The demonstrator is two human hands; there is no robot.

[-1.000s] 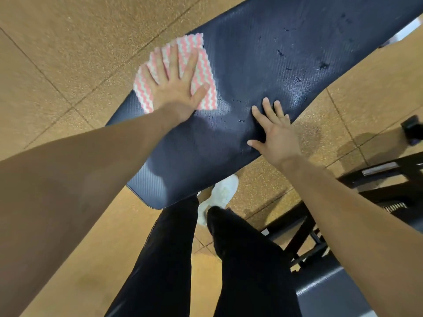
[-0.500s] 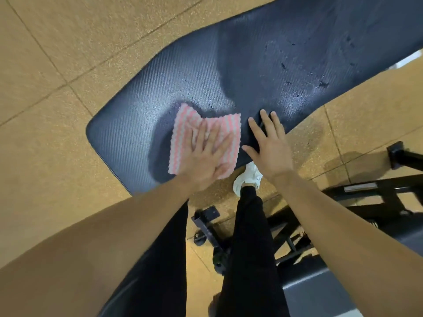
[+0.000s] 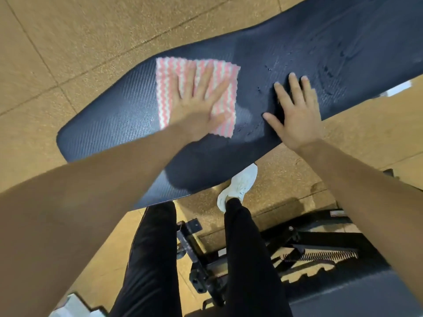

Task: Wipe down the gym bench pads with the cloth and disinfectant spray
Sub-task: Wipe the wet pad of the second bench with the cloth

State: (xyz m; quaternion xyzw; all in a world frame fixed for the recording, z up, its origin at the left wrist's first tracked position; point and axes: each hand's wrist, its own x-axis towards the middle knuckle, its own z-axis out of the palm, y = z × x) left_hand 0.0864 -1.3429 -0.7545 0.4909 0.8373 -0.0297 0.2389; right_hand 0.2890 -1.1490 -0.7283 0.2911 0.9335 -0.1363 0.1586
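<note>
A long dark blue bench pad (image 3: 109, 115) runs from lower left to upper right. A pink and white striped cloth (image 3: 170, 72) lies flat on its left half. My left hand (image 3: 198, 106) presses flat on the cloth with fingers spread. My right hand (image 3: 295, 110) rests flat on the bare pad to the right of the cloth, near the pad's front edge, holding nothing. Wet streaks and droplets (image 3: 329, 72) shine on the pad beyond my right hand. No spray bottle is in view.
The bench's black steel frame (image 3: 304, 239) with a coiled spring (image 3: 320, 256) stands on the tan speckled floor (image 3: 68, 30) below the pad. My legs in black trousers and a white shoe (image 3: 240, 184) are under the pad's edge. Another dark pad (image 3: 357, 294) is at lower right.
My left hand slid the cloth from the pad's far edge toward the near edge, then back up to the far side. My right hand stayed flat on the pad.
</note>
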